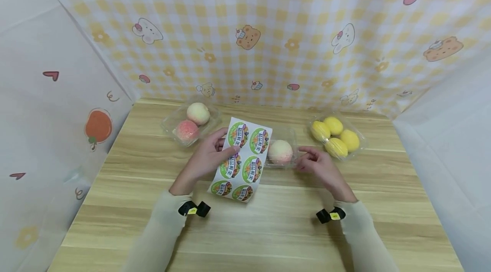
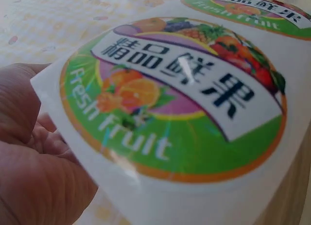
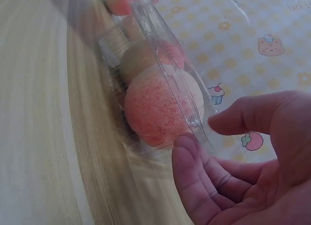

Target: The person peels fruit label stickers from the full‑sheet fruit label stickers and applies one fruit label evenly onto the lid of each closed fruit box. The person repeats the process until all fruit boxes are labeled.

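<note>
My left hand point(image 1: 207, 157) pinches a white sheet of round stickers point(image 1: 264, 169) by its left side, thumb on the front. The stickers are green with fruit pictures and "Fresh Fruit" lettering, seen close in the left wrist view. Behind the sheet lies a clear plastic box point(image 1: 290, 135) holding pinkish-white peaches point(image 1: 281, 151); the sheet hides its left part. My right hand point(image 1: 320, 167) holds that box's right end, with the rim between thumb and curled fingers in the right wrist view point(image 3: 243, 162).
At the back left, a clear box point(image 1: 168, 125) holds two peaches point(image 1: 198, 113). Another clear box point(image 1: 360, 148) with several yellow lemons point(image 1: 336, 147) stands at the right. A checked curtain point(image 1: 268, 63) hangs behind the wooden table point(image 1: 291, 229).
</note>
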Demonstrator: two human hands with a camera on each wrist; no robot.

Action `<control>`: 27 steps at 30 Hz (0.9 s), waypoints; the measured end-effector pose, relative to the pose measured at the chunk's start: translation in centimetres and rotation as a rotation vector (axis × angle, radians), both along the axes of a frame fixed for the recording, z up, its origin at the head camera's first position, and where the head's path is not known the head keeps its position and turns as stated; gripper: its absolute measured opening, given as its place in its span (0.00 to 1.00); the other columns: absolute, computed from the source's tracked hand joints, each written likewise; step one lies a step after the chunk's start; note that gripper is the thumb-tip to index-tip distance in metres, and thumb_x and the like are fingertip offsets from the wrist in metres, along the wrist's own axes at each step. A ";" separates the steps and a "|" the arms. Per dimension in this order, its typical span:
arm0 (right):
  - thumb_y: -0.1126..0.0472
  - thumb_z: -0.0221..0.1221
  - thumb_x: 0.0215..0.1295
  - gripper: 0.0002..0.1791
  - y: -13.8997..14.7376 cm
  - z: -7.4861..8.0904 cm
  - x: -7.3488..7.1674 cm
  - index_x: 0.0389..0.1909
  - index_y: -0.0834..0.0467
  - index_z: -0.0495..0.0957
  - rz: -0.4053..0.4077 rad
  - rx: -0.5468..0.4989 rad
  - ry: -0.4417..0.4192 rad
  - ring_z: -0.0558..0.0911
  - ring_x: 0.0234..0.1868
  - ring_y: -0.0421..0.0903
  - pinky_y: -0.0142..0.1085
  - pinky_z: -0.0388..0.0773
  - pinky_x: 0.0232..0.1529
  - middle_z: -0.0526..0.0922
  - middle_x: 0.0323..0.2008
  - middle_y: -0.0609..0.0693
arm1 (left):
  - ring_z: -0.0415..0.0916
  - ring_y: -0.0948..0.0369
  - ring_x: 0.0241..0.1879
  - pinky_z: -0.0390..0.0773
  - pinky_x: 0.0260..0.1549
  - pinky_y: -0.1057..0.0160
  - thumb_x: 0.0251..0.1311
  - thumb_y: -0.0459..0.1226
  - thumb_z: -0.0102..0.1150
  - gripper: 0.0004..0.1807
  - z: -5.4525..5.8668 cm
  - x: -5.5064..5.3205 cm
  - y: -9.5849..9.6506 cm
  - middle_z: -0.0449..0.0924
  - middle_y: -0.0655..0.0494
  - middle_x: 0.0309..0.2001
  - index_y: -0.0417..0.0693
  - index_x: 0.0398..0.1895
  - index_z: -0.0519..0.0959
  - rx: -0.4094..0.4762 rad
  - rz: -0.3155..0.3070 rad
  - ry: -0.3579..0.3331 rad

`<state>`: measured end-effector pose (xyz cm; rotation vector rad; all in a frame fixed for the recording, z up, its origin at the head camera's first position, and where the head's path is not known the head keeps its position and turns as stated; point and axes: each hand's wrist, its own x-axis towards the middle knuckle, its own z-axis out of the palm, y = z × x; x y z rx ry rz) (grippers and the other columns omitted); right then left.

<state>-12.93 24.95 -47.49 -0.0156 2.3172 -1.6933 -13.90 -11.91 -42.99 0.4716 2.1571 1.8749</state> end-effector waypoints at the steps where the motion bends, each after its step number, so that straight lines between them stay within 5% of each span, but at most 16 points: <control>1: 0.73 0.58 0.73 0.29 0.0 0.0 -0.1 0.73 0.75 0.70 0.002 0.010 -0.003 0.86 0.40 0.42 0.33 0.86 0.46 0.87 0.39 0.56 | 0.91 0.49 0.35 0.91 0.30 0.51 0.77 0.33 0.65 0.28 0.0 0.0 0.1 0.91 0.40 0.43 0.37 0.76 0.73 0.000 0.004 -0.005; 8: 0.72 0.61 0.72 0.29 -0.3 0.3 -0.1 0.73 0.74 0.71 -0.010 0.084 0.021 0.84 0.44 0.46 0.32 0.84 0.45 0.86 0.46 0.61 | 0.90 0.50 0.36 0.91 0.31 0.52 0.76 0.32 0.63 0.29 0.3 -0.3 1.0 0.90 0.40 0.44 0.36 0.77 0.71 0.040 -0.017 0.002; 13: 0.69 0.63 0.73 0.22 -1.1 1.8 -0.2 0.65 0.68 0.81 -0.144 0.238 0.247 0.83 0.50 0.51 0.27 0.79 0.45 0.87 0.53 0.63 | 0.89 0.53 0.37 0.91 0.33 0.54 0.76 0.30 0.63 0.28 0.1 -0.5 1.5 0.88 0.40 0.45 0.32 0.76 0.71 0.057 -0.045 0.020; 17: 0.70 0.64 0.72 0.15 -2.8 3.8 -0.4 0.57 0.64 0.86 -0.225 0.219 0.450 0.84 0.46 0.49 0.25 0.79 0.43 0.90 0.49 0.59 | 0.89 0.53 0.37 0.91 0.33 0.55 0.76 0.30 0.62 0.28 0.2 -0.6 2.0 0.88 0.40 0.46 0.33 0.76 0.71 0.061 -0.062 0.034; 22: 0.72 0.67 0.71 0.12 -5.6 6.2 -0.3 0.52 0.65 0.88 -0.183 0.117 0.631 0.84 0.42 0.42 0.27 0.80 0.43 0.90 0.45 0.56 | 0.89 0.51 0.37 0.91 0.33 0.53 0.76 0.30 0.61 0.27 0.4 -0.6 3.0 0.88 0.41 0.46 0.34 0.76 0.72 0.049 -0.073 0.041; 27: 0.74 0.71 0.68 0.14 -7.7 7.2 -0.4 0.53 0.66 0.88 -0.083 0.070 0.776 0.85 0.41 0.47 0.28 0.82 0.41 0.89 0.44 0.56 | 0.88 0.52 0.38 0.91 0.34 0.54 0.76 0.31 0.61 0.27 0.7 -0.5 3.9 0.88 0.42 0.46 0.35 0.75 0.74 0.028 -0.083 0.064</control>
